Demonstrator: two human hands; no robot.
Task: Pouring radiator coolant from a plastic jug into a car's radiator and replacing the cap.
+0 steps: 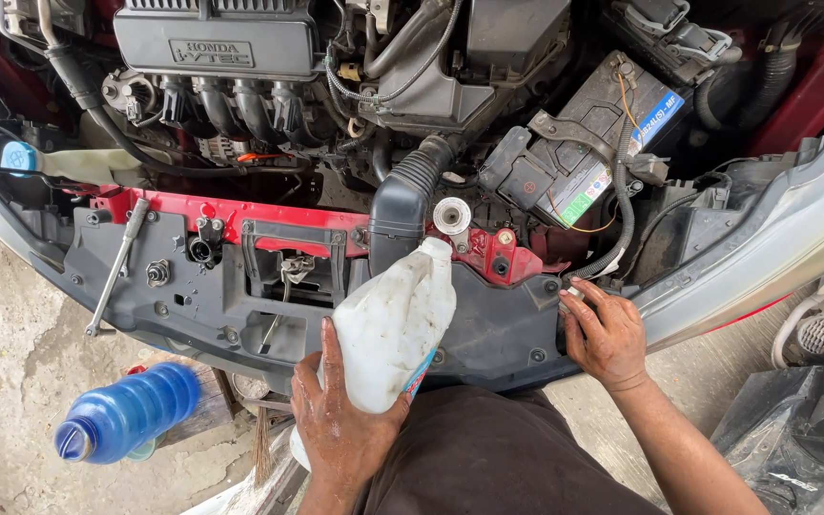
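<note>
Engine bay (355,95): lying open, its black front panel (488,334) spanning the view
Jug (393,324): dirty white, tilting, long axis running up from the left hand to the open radiator filler neck (451,216) just above its spout
Left hand (340,429): wrapping the jug's base, fingers closed round it
Right hand (606,334): resting flat on the panel, fingers loosely spread, gripping nothing
Blue bottle (126,412): lying well left

A long metal wrench (114,269) is lying on the black front panel (193,315); a blue bottle (126,412) is resting on a wooden block (204,405).
</note>
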